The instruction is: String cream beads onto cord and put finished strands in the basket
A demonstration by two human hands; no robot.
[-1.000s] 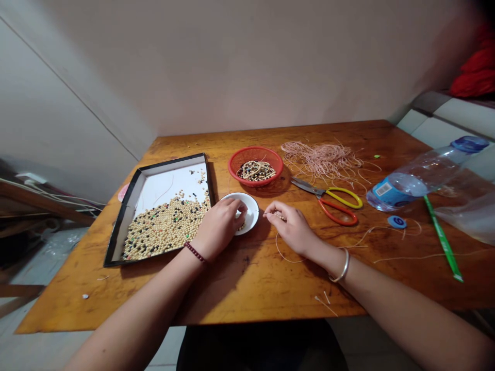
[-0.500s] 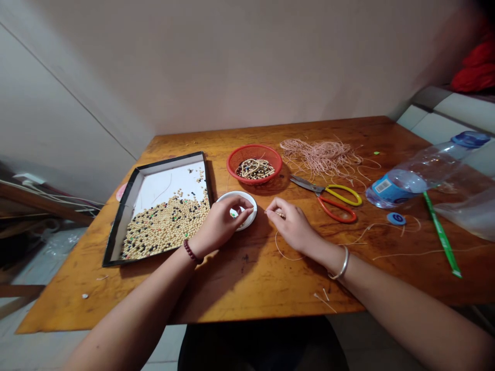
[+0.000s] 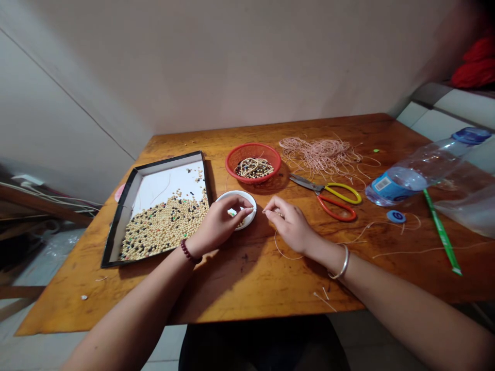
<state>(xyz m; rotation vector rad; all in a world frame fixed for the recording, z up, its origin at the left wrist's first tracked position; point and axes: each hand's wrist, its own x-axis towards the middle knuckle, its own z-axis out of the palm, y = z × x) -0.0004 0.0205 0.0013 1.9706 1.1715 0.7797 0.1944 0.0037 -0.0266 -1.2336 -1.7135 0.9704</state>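
Note:
My left hand (image 3: 221,221) is above the near side of a small white bowl (image 3: 252,199) with some beads in it. Its thumb and forefinger pinch a tiny pale bead (image 3: 253,209). Facing it across a small gap, my right hand (image 3: 290,224) is closed, its thumb and forefinger pinching a thin cord whose tip points at the bead. A few beads show within the curled right fingers, partly hidden. A loop of the cord (image 3: 279,249) hangs below that hand onto the table.
On the left lies a black-edged tray (image 3: 111,242) of loose beads. Behind the bowl stands a red basket (image 3: 231,167) with beaded strings. Scissors (image 3: 319,188), a pink cord pile (image 3: 320,154), a plastic bottle (image 3: 417,172), a blue cap (image 3: 396,216) and a green strip (image 3: 441,234) are to the right.
The view has shifted very slightly. Both hands keep nearly the same places, still pinching and facing each other.

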